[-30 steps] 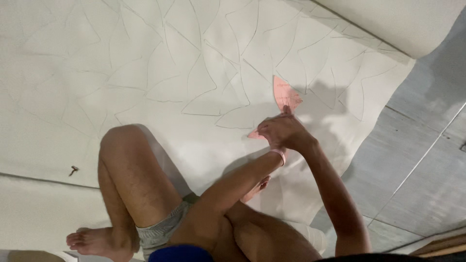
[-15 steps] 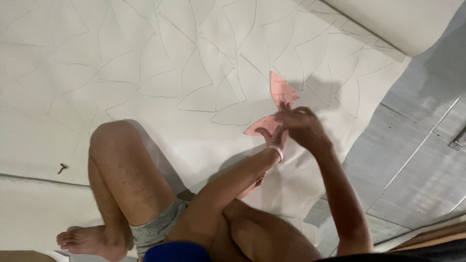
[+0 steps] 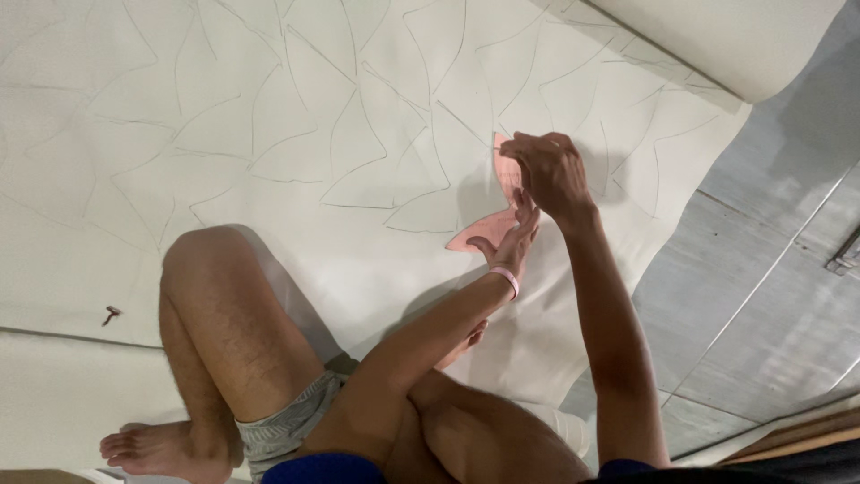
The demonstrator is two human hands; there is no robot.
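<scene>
Keep the left hand (image 3: 509, 240) pressed open and flat on the pink template (image 3: 488, 229) lying on the white sheet (image 3: 269, 116) spread across the floor, right hand (image 3: 548, 170) curled closed at its upper edge, tracing close without shifting it.

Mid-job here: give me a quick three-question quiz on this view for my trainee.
1. True or false: the left hand lies flat on the pink template.
2. The right hand is at the template's: A) upper edge B) lower tip C) nowhere near it
3. What covers the white sheet around the template?

Key: 1 true; 2 A; 3 traced outlines of curved triangular shapes.
</scene>
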